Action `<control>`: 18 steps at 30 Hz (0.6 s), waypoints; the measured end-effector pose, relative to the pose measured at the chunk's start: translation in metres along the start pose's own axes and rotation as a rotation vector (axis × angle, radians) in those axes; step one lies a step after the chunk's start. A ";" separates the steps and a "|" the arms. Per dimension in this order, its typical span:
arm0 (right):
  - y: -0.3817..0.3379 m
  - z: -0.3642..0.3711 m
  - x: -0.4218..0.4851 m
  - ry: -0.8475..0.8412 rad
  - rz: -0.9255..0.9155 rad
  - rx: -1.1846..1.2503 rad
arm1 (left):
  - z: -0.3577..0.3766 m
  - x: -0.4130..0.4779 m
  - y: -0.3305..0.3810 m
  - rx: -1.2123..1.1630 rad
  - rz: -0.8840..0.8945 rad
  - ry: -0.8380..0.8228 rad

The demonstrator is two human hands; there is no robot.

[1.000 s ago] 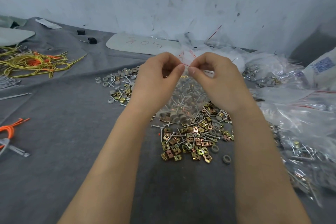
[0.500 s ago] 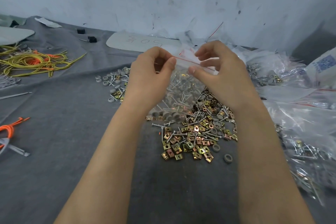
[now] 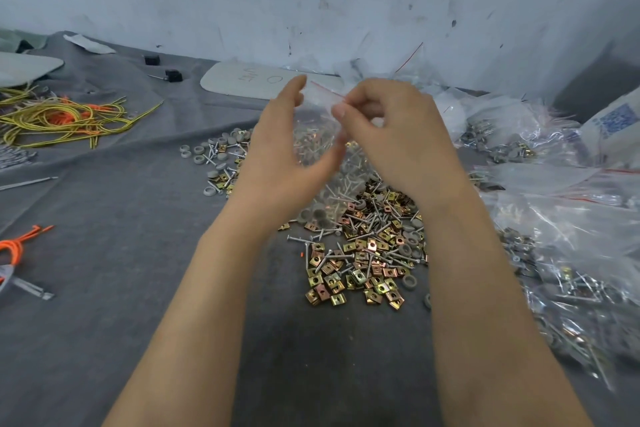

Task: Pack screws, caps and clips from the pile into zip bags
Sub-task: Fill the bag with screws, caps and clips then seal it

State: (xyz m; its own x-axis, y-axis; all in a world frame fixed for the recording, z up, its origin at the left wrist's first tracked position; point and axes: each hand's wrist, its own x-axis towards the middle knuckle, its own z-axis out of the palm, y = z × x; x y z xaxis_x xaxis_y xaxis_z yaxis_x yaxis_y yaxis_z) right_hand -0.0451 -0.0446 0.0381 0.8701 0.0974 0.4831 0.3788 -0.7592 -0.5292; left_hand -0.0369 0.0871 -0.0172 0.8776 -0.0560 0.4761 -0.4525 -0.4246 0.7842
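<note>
The right hand (image 3: 398,142) was curled up, thumb and fingertips pinching the top of the bag (image 3: 317,139) at its red strip (image 3: 327,90). The left hand (image 3: 277,163) stood just beside it, fingers straight and spread, thumb out under the bag's side. It gripped nothing, and the blur kept me from saying whether it touched the film. The bag hung upright above the far edge of the pile (image 3: 363,260), with screws and grey caps sunk to its bottom. The pile lay on the grey surface (image 3: 104,253), and packed bags (image 3: 561,211) were heaped to the right.

It looked to me like the closing of the bag. To do it well, I'd say the right pinch should stay on the strip while the left thumb and finger ran along it end to end. The bag wanted keeping upright, so the load stayed off the seal. The belly should not be squeezed, since the screw points could likely pierce so thin a film.
</note>
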 end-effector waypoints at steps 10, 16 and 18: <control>-0.013 0.020 -0.001 -0.152 -0.052 0.301 | -0.001 -0.001 -0.003 -0.029 -0.126 0.124; 0.053 0.038 -0.023 -0.143 0.240 0.203 | -0.036 0.001 -0.022 0.030 -0.241 0.096; 0.067 0.053 -0.030 -0.333 0.319 0.002 | -0.035 0.001 -0.024 0.043 -0.254 0.065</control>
State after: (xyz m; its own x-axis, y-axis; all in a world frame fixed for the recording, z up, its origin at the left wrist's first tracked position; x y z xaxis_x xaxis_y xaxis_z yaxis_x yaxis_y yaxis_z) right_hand -0.0289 -0.0639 -0.0486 0.9971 0.0612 0.0455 0.0763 -0.7835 -0.6166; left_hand -0.0309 0.1290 -0.0216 0.9496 0.1147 0.2917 -0.2106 -0.4559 0.8647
